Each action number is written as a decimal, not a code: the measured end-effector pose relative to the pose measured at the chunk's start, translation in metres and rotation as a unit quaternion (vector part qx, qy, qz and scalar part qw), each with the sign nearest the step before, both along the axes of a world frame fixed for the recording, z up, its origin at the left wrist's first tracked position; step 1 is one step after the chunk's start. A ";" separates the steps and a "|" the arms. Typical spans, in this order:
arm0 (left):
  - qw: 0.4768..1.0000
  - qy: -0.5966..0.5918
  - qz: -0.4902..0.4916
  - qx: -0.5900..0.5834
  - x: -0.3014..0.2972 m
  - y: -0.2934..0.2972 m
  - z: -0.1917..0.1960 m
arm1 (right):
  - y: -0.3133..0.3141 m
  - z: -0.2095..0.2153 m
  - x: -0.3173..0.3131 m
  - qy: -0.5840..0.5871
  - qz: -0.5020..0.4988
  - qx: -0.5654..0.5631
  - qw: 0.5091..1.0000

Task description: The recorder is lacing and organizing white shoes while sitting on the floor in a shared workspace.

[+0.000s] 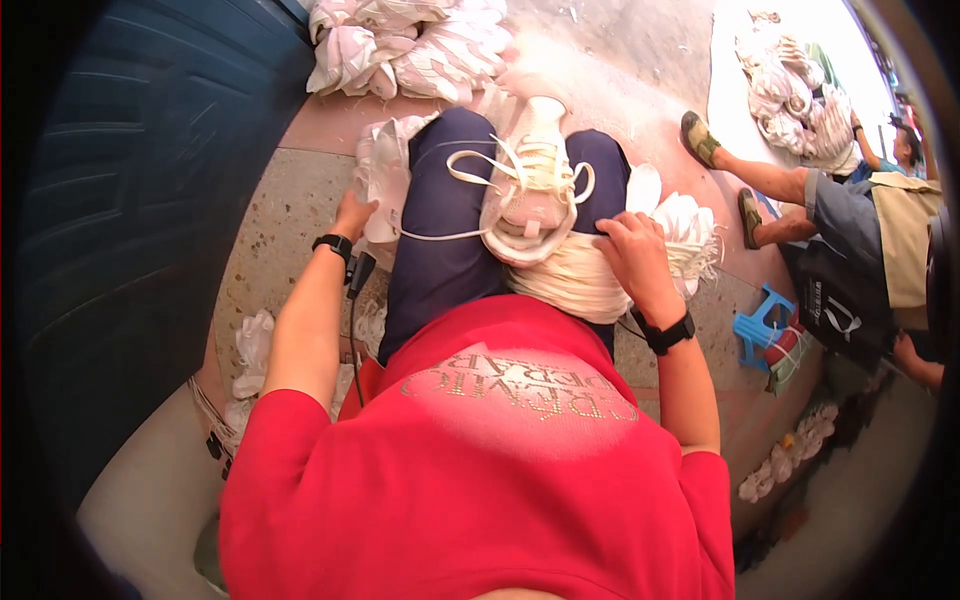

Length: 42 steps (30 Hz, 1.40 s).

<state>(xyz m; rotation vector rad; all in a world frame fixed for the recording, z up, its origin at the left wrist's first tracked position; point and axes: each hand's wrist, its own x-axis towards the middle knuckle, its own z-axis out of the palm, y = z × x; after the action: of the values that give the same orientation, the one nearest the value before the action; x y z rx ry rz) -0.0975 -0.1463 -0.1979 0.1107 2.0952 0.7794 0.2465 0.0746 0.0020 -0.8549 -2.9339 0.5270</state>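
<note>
A pale pink and white sneaker (530,190) lies on my lap between my thighs, its toe toward me. Its cream lace is threaded through the upper, with loops and a loose end trailing left across my thigh. Under and beside the toe rests a thick bundle of cream laces (572,280). My left hand (354,214) is down beside my left knee, thumb apart, next to pale shoes (384,175); its other fingers are partly hidden. My right hand (640,255) hovers over my right thigh beside the lace bundle, its fingers bent together; whatever they pinch is too small to make out.
More white shoes (685,230) lie by my right knee. A heap of pale shoes (410,45) is ahead, beside a dark blue door (170,180). At right are a blue plastic stool (765,325) and a seated person (850,205); another shoe pile (800,100) lies beyond.
</note>
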 end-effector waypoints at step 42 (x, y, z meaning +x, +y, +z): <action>0.900 0.195 -0.077 0.382 0.032 0.048 0.222 | 0.001 -0.014 -0.011 -0.063 0.194 0.058 0.977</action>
<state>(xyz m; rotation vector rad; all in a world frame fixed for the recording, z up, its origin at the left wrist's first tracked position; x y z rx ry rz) -0.0655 -0.0983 0.0237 0.9128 1.9747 1.5384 0.2354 0.0754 -0.0122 -0.3102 -3.2251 0.3175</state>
